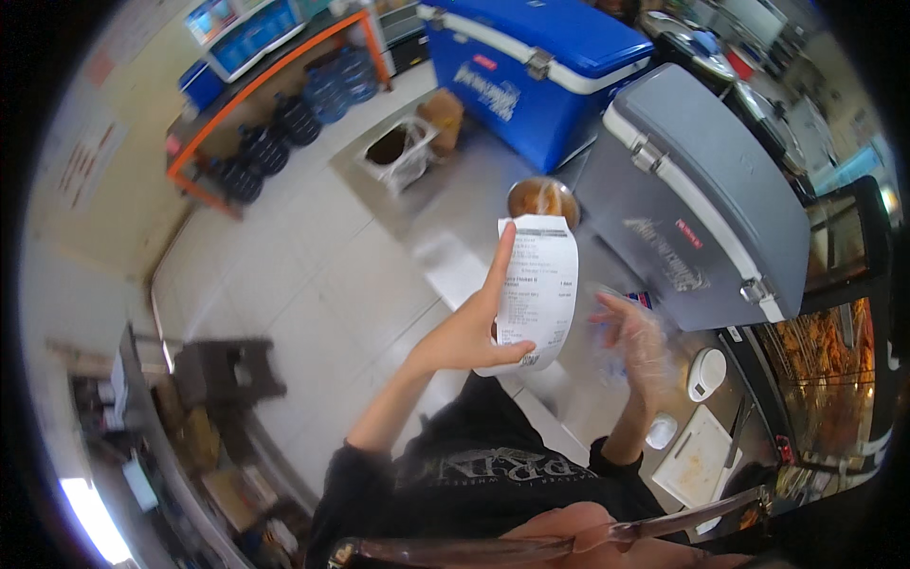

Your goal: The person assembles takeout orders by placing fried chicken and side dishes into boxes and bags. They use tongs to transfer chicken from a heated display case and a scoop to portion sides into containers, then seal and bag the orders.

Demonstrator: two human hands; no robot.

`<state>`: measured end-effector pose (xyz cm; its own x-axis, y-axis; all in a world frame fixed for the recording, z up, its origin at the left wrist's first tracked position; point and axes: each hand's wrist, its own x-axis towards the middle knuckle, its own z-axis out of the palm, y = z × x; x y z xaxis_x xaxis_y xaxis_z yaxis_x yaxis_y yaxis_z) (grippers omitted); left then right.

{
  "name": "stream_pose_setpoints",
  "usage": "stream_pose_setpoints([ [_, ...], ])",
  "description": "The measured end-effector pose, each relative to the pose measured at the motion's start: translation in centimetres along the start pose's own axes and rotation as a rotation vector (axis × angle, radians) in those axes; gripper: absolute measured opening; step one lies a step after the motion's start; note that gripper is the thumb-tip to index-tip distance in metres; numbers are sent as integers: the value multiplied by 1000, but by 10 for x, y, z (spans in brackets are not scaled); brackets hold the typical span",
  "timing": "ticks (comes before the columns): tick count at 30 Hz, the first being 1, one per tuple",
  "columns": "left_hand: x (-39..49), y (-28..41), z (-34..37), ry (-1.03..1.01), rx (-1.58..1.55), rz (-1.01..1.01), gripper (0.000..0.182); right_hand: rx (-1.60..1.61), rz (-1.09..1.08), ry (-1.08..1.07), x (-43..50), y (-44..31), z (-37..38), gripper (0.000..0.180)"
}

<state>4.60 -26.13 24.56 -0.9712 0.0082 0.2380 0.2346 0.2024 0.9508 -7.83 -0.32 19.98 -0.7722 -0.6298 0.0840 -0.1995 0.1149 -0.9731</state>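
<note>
My left hand (466, 323) grips a long printed paper slip (538, 291), with the thumb along its lower part and a finger up its left edge. The slip bears rows of writing and curls at the bottom. To its right, my right hand (633, 338) wears a clear plastic glove and is slightly blurred. Its fingers are apart, and nothing shows in them. Behind that hand, a blue and red packet (640, 300) is partly hidden. Just past the slip's top edge sits a metal bowl (517, 193) with orange-brown food in it.
Blue (498, 78) and grey (682, 213) cooler boxes line the steel counter. At right are a white kitchen scale (707, 373), a white cutting board (688, 466), a knife (734, 444) and a glass food case (825, 348). A lined bin (402, 160) and an orange-edged rack (270, 67) stand farther off.
</note>
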Motion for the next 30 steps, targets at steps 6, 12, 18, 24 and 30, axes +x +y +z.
stream_pose_setpoints([
  [6, 96, -39, -93, 74, 242, -45, 86, -731, -97, -369, 181, -53, 76, 29],
  [12, 171, -91, -334, 250, 536, -225, 55, -1130, -307, 649, 382, -112, 39, 50],
  [18, 368, -108, -430, 655, 1195, -366, 59, -1479, -374, 559, 445, -54, 50, 57],
  [24, 552, -115, -447, 169, 1230, 865, 101, -1807, -414, 726, 474, -141, 23, 36],
  [30, 641, 5, -421, 156, 1140, 798, 56, -1211, -536, -106, 690, -98, 76, 35],
])
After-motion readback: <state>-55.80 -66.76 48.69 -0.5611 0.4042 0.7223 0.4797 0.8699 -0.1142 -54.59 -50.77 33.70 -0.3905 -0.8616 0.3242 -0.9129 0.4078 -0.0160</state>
